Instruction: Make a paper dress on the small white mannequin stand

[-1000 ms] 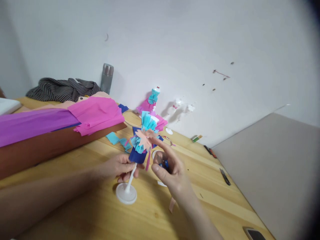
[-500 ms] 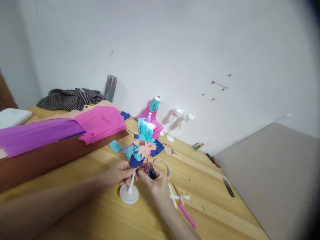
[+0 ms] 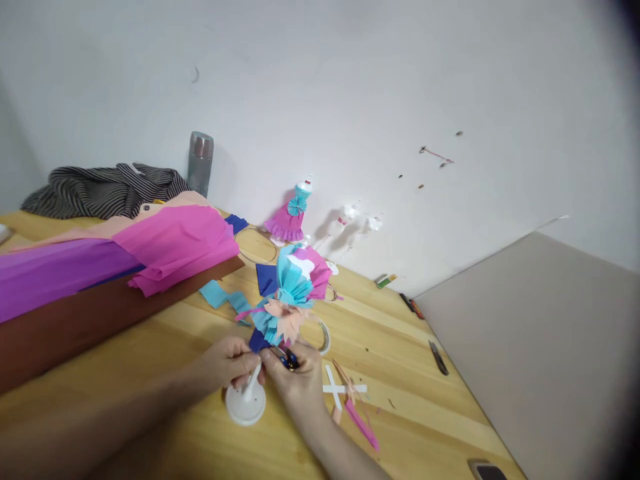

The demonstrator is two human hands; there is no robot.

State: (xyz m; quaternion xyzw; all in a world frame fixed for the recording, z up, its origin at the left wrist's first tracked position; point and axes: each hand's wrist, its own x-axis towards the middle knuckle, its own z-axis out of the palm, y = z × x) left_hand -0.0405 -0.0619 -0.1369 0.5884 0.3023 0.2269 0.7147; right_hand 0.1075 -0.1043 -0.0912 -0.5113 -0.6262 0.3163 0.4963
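A small doll dressed in ruffled crepe paper, turquoise [image 3: 294, 283] with a peach layer [image 3: 285, 320] and a dark blue strip [image 3: 258, 341] below, leans over on a white stand [image 3: 245, 405]. My left hand [image 3: 235, 363] is closed, fingertips pinching the stand's stem just under the blue strip. Closed too, my right hand [image 3: 299, 380] has its thumb at the same spot. Tucked in its palm are dark scissors [image 3: 289, 359] with blue on the handles, partly hidden by the fingers.
Crepe paper in pink [image 3: 185, 243], purple [image 3: 65, 273] and brown [image 3: 100, 317] covers the left. A finished doll [image 3: 290, 217] stands by the wall near a flask [image 3: 201, 163]. Right lie a tape roll [image 3: 325, 338], paper scraps [image 3: 361, 425], a cutter [image 3: 439, 358] and a phone-like object [image 3: 486, 470].
Both hands have moved slightly down and left with the doll, whose top now tips toward me. The head view has shifted right. The hold on the stem stays.
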